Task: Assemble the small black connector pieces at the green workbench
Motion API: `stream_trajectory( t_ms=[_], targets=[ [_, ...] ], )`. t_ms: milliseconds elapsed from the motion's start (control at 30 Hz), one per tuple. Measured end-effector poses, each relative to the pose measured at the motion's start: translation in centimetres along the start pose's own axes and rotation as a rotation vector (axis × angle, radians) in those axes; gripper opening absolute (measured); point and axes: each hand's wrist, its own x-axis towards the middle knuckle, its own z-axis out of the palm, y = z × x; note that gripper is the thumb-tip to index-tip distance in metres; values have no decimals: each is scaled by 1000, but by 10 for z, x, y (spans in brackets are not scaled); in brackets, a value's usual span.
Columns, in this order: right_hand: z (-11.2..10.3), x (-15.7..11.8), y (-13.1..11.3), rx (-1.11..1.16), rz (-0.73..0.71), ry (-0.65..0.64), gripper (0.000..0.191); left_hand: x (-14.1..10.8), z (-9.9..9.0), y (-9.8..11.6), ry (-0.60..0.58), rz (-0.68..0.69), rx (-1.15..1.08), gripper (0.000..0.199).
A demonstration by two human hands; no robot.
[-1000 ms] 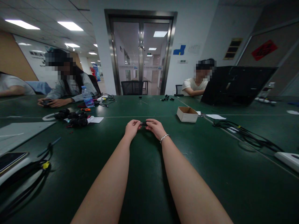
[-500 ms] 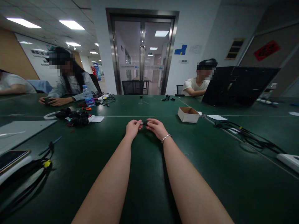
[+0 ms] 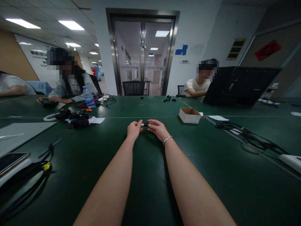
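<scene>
Just above the green table (image 3: 150, 163), a small dark object with a silvery part (image 3: 145, 125) spans the gap between my two hands. My left hand (image 3: 134, 129) pinches its silvery left end between thumb and fingers. The dark right end is gripped by the fingertips of my right hand (image 3: 158, 128), which has a silver bracelet at the wrist. What exactly the object is, I cannot make out. An open cardboard box (image 3: 189, 118) stands to the right of my hands.
Black gear (image 3: 78, 120), white paper and a water bottle (image 3: 88, 98) are at the left. Black cables (image 3: 254, 135) and a large monitor (image 3: 241, 86) stand at the right. A phone (image 3: 11, 161) lies near left. People sit across the table.
More of the silvery part shows between my hands, and my left hand has shifted very slightly. Across the table, the left person's hands have moved a little left.
</scene>
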Motion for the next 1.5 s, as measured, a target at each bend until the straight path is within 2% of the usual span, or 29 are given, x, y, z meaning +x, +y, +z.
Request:
stream_trajectory(
  t_ms=[233,433,567,667,800,900,967,1067,1167,1300,1367,1500],
  targets=[
    [0,0,-1,35,5,-34,26,0,0,4,1,9,154,48],
    [-1,-1,-3,43,17,-57,26,-1,-1,9,-31,-40,136,52],
    [1,-1,-4,23,63,-32,19,0,0,3,-25,44,114,49],
    [3,1,-1,19,76,19,18,1,2,-1,-50,91,38,43],
    [4,3,2,9,49,88,31,1,4,-3,-128,114,-186,33],
    [3,4,3,2,30,118,34,-1,3,-1,-220,159,-292,38],
    [3,4,4,-14,26,113,35,-2,4,0,-251,141,-302,45],
    [3,6,6,-55,16,89,34,-3,6,0,-234,88,-221,42],
    [2,9,9,-84,1,64,35,-1,7,0,-192,123,-144,32],
    [1,11,11,-97,-4,48,34,1,6,-1,-168,105,-187,36],
    [1,11,11,-103,3,43,33,1,6,-1,-182,97,-183,30],
    [0,10,10,-112,0,46,33,1,7,-3,-120,161,-162,27]
  ],
)
